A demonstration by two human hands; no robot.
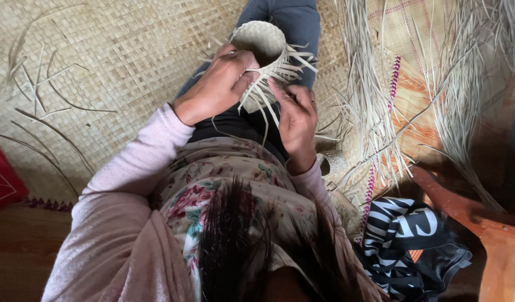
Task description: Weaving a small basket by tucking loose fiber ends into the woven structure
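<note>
A small round woven basket (258,39) of pale palm strips rests on my lap, its open mouth facing away and loose strip ends (291,62) sticking out around its base. My left hand (219,85) grips the basket's near side with a ring on one finger. My right hand (296,118) pinches loose strips at the basket's lower edge. Both sleeves are pale pink.
A woven straw mat (100,67) covers the floor, with stray strips (50,106) on the left. Bundles of dried palm strips (375,95) lie to the right on a patterned mat. A black-and-white cloth (405,240), a wooden piece (481,229) and a red object (1,179) lie nearby.
</note>
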